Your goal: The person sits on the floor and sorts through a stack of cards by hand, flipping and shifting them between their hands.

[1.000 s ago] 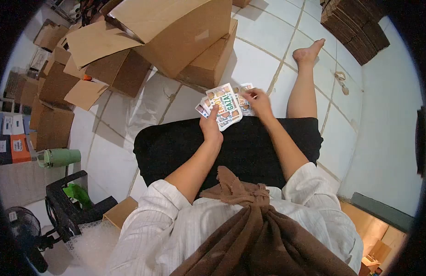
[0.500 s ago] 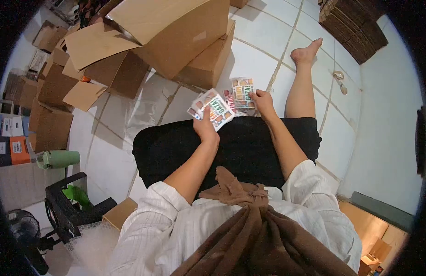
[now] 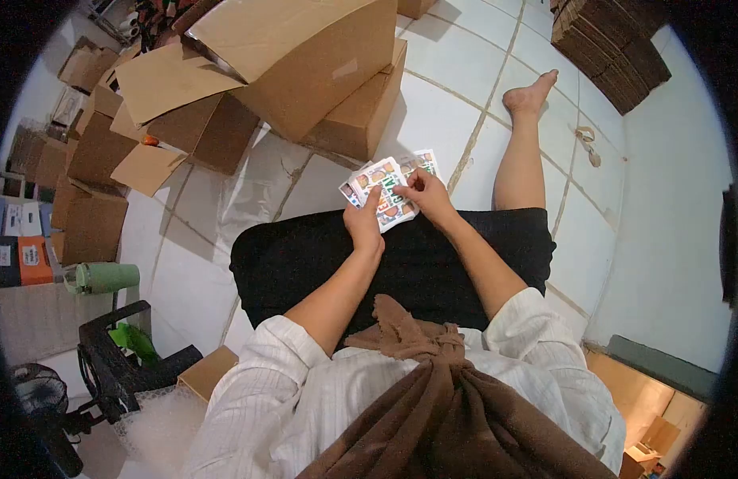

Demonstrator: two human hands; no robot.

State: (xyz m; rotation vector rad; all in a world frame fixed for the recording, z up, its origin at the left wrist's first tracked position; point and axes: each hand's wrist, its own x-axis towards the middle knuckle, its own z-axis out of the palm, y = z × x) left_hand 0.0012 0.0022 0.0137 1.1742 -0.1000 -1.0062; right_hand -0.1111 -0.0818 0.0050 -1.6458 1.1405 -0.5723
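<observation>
My left hand [image 3: 364,225] is closed on a fanned stack of printed cards [image 3: 382,191], thumb lying across the top one. They are white with colourful pictures and large green and orange lettering, held just beyond my lap. At the stack's right edge, my right hand [image 3: 430,196] pinches the top card's side between thumb and fingers. Behind that hand shows another printed card [image 3: 426,161] of similar design. Whether it lies on the floor or is held cannot be made out.
Open cardboard boxes [image 3: 321,76] stand ahead and to the left on the tiled floor [image 3: 457,104]. A clear plastic sheet [image 3: 253,188] lies by my left knee. Flattened cardboard [image 3: 612,56] is stacked at upper right. A green tumbler [image 3: 106,277] and black fan [image 3: 42,391] are at left.
My right hand has moved left and down from the separate cards to the stack's edge. My left hand has shifted slightly right with the stack, bringing both hands together.
</observation>
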